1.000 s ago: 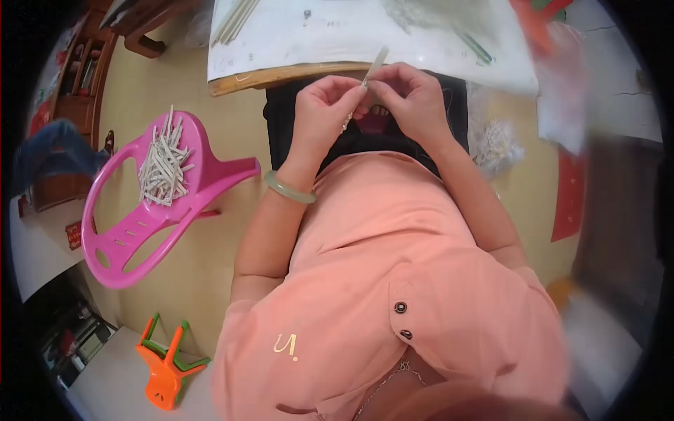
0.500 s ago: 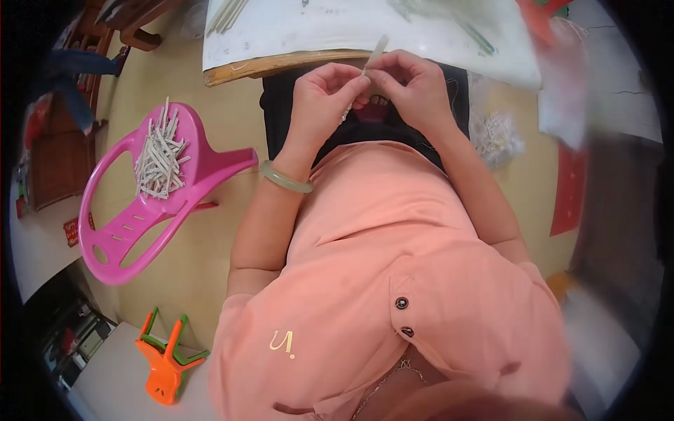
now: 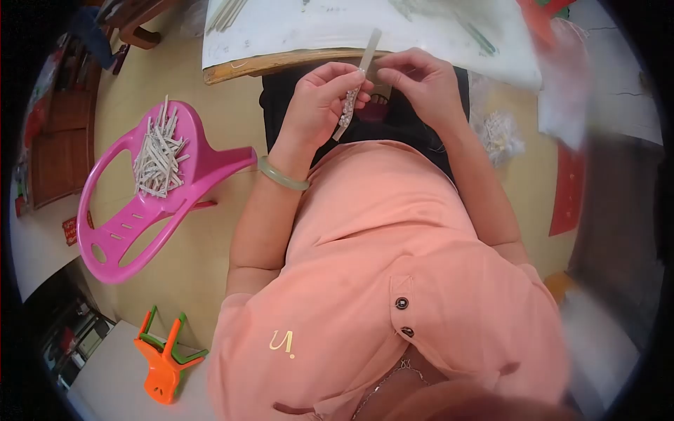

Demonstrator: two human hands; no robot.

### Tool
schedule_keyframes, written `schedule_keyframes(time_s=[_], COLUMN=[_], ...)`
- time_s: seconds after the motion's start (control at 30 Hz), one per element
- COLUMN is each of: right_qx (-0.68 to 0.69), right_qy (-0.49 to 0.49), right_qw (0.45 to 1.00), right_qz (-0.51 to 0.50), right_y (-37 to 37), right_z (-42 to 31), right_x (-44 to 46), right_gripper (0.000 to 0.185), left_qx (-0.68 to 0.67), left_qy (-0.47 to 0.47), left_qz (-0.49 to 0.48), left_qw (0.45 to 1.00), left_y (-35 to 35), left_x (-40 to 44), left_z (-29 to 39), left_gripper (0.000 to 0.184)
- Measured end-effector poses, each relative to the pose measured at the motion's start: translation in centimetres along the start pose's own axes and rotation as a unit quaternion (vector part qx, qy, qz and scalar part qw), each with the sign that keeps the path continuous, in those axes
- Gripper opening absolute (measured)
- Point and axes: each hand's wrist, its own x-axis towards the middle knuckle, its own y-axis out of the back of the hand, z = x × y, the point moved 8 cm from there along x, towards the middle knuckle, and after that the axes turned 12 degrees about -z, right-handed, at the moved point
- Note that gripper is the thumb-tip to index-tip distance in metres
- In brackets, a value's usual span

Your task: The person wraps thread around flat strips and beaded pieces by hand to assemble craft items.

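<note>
My left hand (image 3: 326, 95), with a pale green bangle (image 3: 282, 174) at its wrist, is closed on a thin pale strip (image 3: 369, 49). The strip stands tilted, its upper end above my fingers. Below my thumb, its lower part (image 3: 348, 105) is wrapped or covered with small whitish, bead-like bits. My right hand (image 3: 425, 84) is just to the right, apart from the strip. Its thumb and forefinger are curled together, and anything between them is too small to make out. Both hands are over my dark-clad lap at the table's front edge.
A white-topped table (image 3: 281, 31) with a wooden edge is in front, with pale strips on it. A pink chair (image 3: 203, 158) at left bears a heap of whitish sticks (image 3: 161, 158). A clear bag (image 3: 500, 137) lies at right. A small orange chair (image 3: 163, 372) is lower left.
My right hand has come away from the strip, slightly to the right. My left hand now holds the strip more upright, showing its lower wrapped part. At upper left, a person's leg has shifted.
</note>
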Motion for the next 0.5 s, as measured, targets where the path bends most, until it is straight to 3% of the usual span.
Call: schedule_keyframes(time_s=[0.07, 0.3, 0.5], right_qx=[0.068, 0.077, 0.075], right_qy=[-0.028, -0.033, 0.016], right_qw=[0.997, 0.996, 0.997], right_qz=[-0.016, -0.029, -0.029], right_y=[-0.68, -1.26, -1.06], right_z=[0.50, 0.94, 0.25], right_x=[-0.02, -0.07, -0.07], right_gripper=[0.014, 0.015, 0.013], left_qx=[-0.001, -0.007, -0.008], left_qy=[-0.002, -0.003, 0.007], left_qz=[-0.003, -0.010, -0.012], left_qw=[1.000, 1.000, 1.000], left_y=[-0.14, -0.38, -0.47], left_x=[-0.03, -0.01, -0.05], left_z=[0.00, -0.07, -0.17], left_gripper=[0.013, 0.015, 0.016])
